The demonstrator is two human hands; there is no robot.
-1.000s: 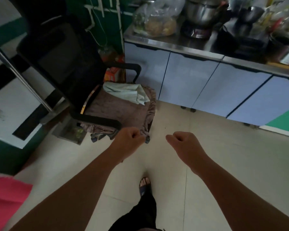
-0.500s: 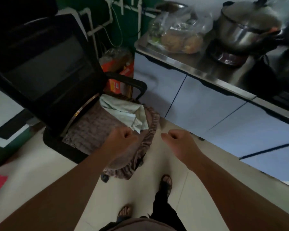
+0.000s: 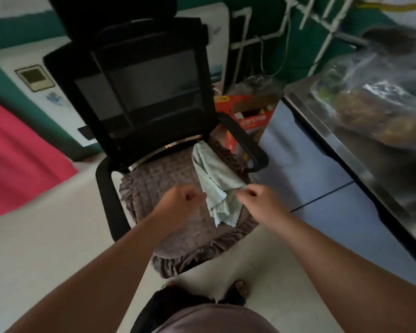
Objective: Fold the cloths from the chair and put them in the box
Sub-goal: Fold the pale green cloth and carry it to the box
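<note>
A pale green cloth (image 3: 214, 188) lies crumpled on the right side of the black office chair's (image 3: 149, 92) brown quilted seat cushion (image 3: 163, 179). My right hand (image 3: 259, 200) is at the cloth's right edge, its curled fingertips pinching a raised fold. Just left of the cloth, over the cushion, my left hand (image 3: 183, 200) is curled into a fist, and I see nothing in it. A red cardboard box (image 3: 250, 116) with an open top stands on the floor behind the chair's right armrest.
A steel-topped counter (image 3: 346, 150) with pale blue cabinet doors runs along the right, carrying a plastic bag of food (image 3: 380, 102). A white appliance (image 3: 34, 87) stands behind the chair, and pink fabric (image 3: 17, 164) lies at the left. My feet are on the pale tiled floor (image 3: 46, 236).
I have stepped up to the chair, which now faces me. Both hands moved forward over the seat, and the right hand has reached the green cloth's edge.
</note>
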